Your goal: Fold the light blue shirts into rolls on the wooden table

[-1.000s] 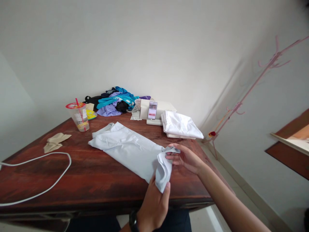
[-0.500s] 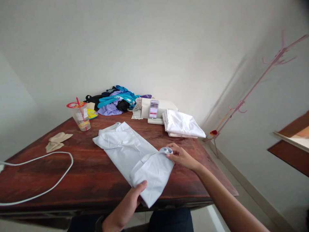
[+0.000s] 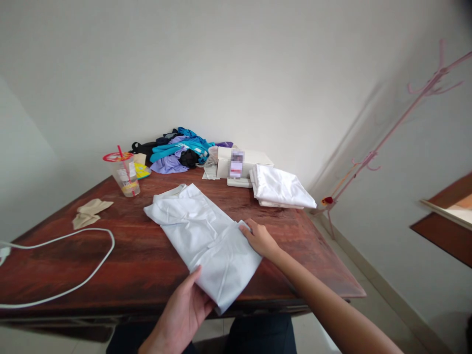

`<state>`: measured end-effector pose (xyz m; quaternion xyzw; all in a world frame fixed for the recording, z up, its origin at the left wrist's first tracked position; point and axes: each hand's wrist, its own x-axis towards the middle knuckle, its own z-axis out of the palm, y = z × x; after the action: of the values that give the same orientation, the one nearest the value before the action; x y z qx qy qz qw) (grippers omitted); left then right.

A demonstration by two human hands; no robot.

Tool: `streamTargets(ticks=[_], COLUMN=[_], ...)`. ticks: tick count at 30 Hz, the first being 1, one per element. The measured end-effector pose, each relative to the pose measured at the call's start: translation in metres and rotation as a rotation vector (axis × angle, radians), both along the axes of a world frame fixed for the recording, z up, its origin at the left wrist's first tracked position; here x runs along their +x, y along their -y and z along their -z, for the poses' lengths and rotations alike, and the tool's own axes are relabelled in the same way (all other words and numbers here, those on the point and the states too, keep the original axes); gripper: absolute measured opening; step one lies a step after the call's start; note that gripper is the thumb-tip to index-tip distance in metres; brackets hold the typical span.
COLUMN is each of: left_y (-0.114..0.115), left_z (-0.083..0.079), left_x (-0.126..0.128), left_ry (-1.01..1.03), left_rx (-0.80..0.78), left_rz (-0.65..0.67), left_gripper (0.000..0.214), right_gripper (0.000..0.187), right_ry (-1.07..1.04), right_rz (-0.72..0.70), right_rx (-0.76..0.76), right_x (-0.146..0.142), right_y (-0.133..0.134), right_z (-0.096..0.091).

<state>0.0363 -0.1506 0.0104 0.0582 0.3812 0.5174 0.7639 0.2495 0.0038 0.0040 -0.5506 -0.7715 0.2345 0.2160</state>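
A white shirt (image 3: 184,216) lies partly folded on the wooden table, its collar end pointing to the far left. Its near end is turned back over the body and comes to a corner by the table's front edge. My left hand (image 3: 188,300) grips the near left edge, thumb on top and the fingers partly hidden under the cloth. At the right edge of the fold, my right hand (image 3: 260,239) pinches the fabric with its thumb on top; its other fingers are mostly hidden.
Folded white clothes (image 3: 282,187) lie at the back right beside a white box (image 3: 254,158). Crumpled clothes (image 3: 184,150) are heaped at the back. On the left are a plastic cup (image 3: 126,177), a beige cloth (image 3: 90,212) and a white cable (image 3: 106,250). A pink coat stand (image 3: 401,118) leans right.
The shirt's folded-back end now lies flatter, and the raised roll at its right edge is gone. My left hand has shifted a little left, my right hand slightly left along the edge.
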Motion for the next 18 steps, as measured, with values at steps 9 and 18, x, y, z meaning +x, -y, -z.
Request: streamTargets(ticks=[9, 18], left_y=[0.016, 0.015], left_z=[0.023, 0.021], left_x=[-0.010, -0.005], left_ry=[-0.941, -1.902], left_rx=[0.518, 1.340], left_rz=[-0.247, 0.462], left_gripper=[0.087, 0.096], right_gripper=[0.025, 0.033], right_ry=[0.224, 0.229], right_rz=[0.102, 0.079], right_rx=[0.045, 0.170], right_x=[-0.004, -0.002], right_y=[0.011, 0.012], right_z=[-0.002, 0.003])
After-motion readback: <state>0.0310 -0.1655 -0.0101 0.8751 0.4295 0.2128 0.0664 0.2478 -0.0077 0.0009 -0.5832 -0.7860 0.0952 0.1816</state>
